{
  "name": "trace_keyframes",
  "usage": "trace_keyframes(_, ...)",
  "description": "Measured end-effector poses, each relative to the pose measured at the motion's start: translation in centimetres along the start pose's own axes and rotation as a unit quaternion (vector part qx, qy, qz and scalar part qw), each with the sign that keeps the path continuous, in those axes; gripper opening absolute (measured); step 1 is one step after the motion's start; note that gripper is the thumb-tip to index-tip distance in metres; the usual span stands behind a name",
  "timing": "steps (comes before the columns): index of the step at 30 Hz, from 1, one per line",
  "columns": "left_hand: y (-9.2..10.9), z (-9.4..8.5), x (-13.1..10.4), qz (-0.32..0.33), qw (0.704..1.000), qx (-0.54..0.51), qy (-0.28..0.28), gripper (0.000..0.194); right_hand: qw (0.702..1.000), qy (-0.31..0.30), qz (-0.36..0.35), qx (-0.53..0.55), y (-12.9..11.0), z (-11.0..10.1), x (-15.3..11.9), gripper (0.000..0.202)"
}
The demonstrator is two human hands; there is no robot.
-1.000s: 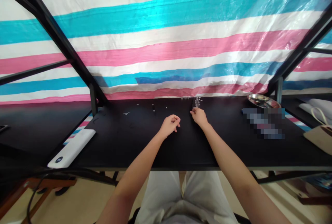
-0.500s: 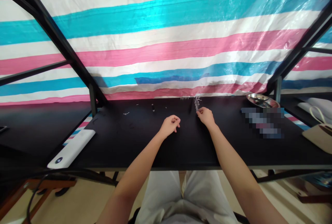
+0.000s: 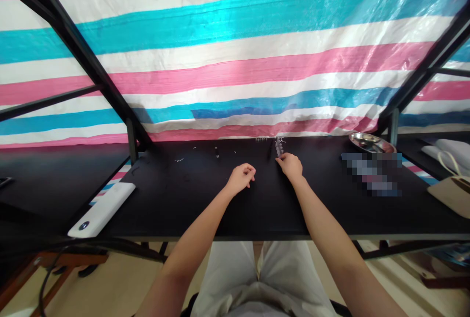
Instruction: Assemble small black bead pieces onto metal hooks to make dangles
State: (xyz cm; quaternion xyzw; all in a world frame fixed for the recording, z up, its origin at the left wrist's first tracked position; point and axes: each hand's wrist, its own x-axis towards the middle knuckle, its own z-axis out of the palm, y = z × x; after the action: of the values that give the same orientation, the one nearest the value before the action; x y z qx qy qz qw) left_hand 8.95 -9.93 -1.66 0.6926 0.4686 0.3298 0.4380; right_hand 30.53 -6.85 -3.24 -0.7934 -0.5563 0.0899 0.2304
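Observation:
My right hand (image 3: 291, 166) is over the black table, its thumb and index finger pinched together at the near end of a greyish, lumpy strip (image 3: 279, 147). Whether the fingertips grip the strip or only touch it is hard to see, and anything between them is too small to name. Thin white strands (image 3: 280, 140) stick out around the strip's far end. To the left, my left hand (image 3: 241, 176) hovers with curled fingers, thumb against index finger. What it may hold is hidden. A thin dark stick-like thing (image 3: 270, 149) lies just left of the strip.
At the back edge is a row of small pieces (image 3: 261, 139). A small dark cylinder (image 3: 217, 152) and a white scrap (image 3: 178, 160) lie left. A white power bank (image 3: 103, 209) sits front left. A metal dish (image 3: 372, 142) stands back right beside a blurred-out patch.
My right fingertips have shifted slightly left at the strip's near end. The left hand has hardly moved.

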Motion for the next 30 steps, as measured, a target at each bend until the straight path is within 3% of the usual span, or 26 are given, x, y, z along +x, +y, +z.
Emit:
trace_keyframes(3,-0.2,-0.1,0.0,0.008,0.999,0.047,0.017,0.016,1.000,-0.013,-0.001,0.000,-0.1,-0.5,-0.3,0.032)
trace_keyframes(9,-0.1,-0.9,-0.4,0.061,0.965,0.222,0.126,0.011,0.998,-0.052,-0.007,-0.029,-0.3,-2.0,-1.1,0.039)
trace_keyframes(12,0.4,-2.4,-0.4,0.023,0.947,0.263,0.183,0.012,0.996,-0.073,-0.023,-0.044,-0.5,-2.7,-1.6,0.031)
trace_keyframes(16,1.3,-5.7,0.3,-0.063,0.910,0.314,0.262,0.018,0.996,-0.059,-0.049,-0.036,-1.0,-3.0,-2.5,0.031)
trace_keyframes(20,1.3,-8.6,2.0,-0.116,0.894,0.347,0.259,0.044,0.997,-0.032,-0.071,-0.021,-1.7,-3.0,-3.2,0.028)
trace_keyframes(25,-0.9,-10.2,4.2,-0.152,0.900,0.312,0.264,0.058,0.995,-0.014,-0.094,-0.005,-2.3,-2.9,-3.7,0.025)
trace_keyframes(27,-2.0,-10.4,4.8,-0.149,0.914,0.254,0.278,0.042,0.996,-0.004,-0.093,-0.002,-2.4,-2.9,-3.7,0.024)
trace_keyframes(30,-2.8,-10.0,5.0,-0.156,0.949,0.071,0.266,0.017,0.995,0.013,-0.096,0.011,-2.5,-2.8,-3.8,0.024)
